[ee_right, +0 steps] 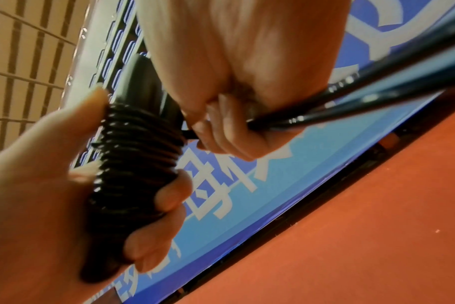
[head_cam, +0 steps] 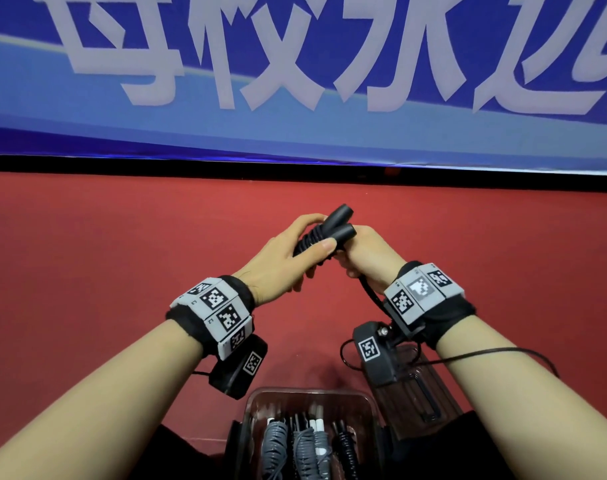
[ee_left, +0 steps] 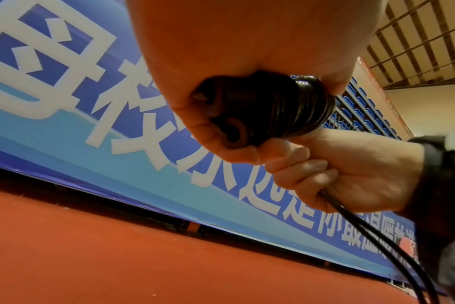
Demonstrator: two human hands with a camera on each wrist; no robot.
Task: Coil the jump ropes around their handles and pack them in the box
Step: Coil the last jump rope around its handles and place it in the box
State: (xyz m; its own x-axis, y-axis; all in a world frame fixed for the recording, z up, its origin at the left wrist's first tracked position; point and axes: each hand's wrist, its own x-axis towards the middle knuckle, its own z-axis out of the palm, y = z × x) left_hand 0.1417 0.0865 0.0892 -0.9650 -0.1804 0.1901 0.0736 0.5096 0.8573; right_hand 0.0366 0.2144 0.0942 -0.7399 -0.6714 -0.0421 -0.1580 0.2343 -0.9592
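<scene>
Two black jump-rope handles (head_cam: 340,225) are held side by side above the red floor, with black rope coiled tightly round them (ee_right: 135,156). My left hand (head_cam: 295,258) grips the coiled handles (ee_left: 268,107) from the left, fingers curled round them. My right hand (head_cam: 364,252) is closed on the loose black rope (ee_left: 372,232), which runs doubled out of its fist (ee_right: 351,98) and down past the wrist. A clear plastic box (head_cam: 257,403) stands by my lap at the bottom. It holds several coiled ropes, grey (head_cam: 276,445) and black (head_cam: 347,448).
A clear lid (head_cam: 423,379) lies on the red floor to the right of the box, partly under my right wrist camera. A blue banner (head_cam: 295,64) with white characters runs along the far edge of the floor. Open red floor (head_cam: 104,254) spreads left and right.
</scene>
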